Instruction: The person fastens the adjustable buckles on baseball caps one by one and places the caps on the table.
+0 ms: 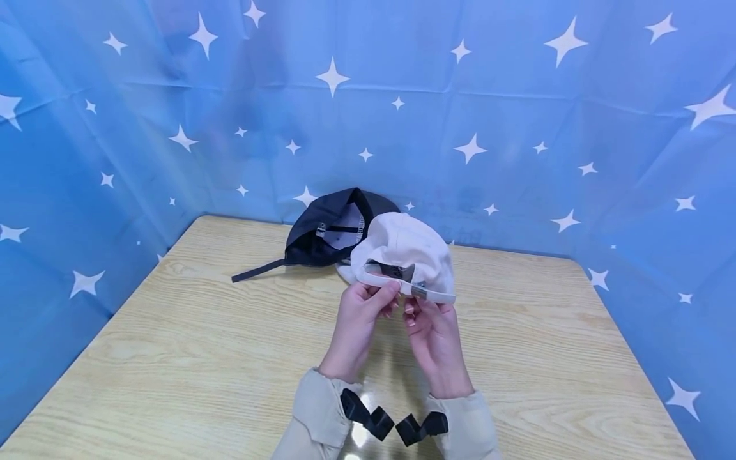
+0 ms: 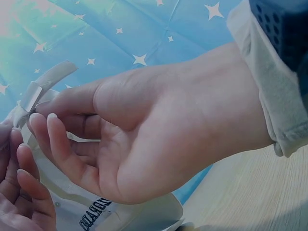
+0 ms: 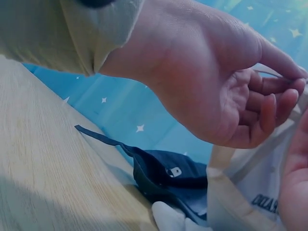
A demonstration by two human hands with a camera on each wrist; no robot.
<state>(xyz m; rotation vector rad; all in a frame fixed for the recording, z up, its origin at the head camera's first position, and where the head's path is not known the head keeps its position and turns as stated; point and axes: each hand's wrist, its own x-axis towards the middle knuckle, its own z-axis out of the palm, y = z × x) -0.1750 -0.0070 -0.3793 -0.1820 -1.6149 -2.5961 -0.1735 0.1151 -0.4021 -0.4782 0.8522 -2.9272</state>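
A white baseball cap point(image 1: 414, 246) is held up over the middle of the table, its back opening facing me. My left hand point(image 1: 352, 322) pinches the cap's back strap between thumb and fingers, left of the metal buckle point(image 1: 419, 292). On the right, my right hand point(image 1: 435, 338) pinches the same band close under the buckle. The left wrist view shows the strap's loose end point(image 2: 57, 74) sticking up past the fingertips. Dark lettering point(image 2: 95, 214) shows on the cap there. Fingers partly hide the strap and buckle.
Behind the white cap, a dark navy cap point(image 1: 322, 214) lies on its side at the back of the wooden table point(image 1: 172, 351). Its undone strap point(image 1: 259, 270) stretches out to the left. A blue curtain with white stars point(image 1: 368, 115) encloses the table's back and sides.
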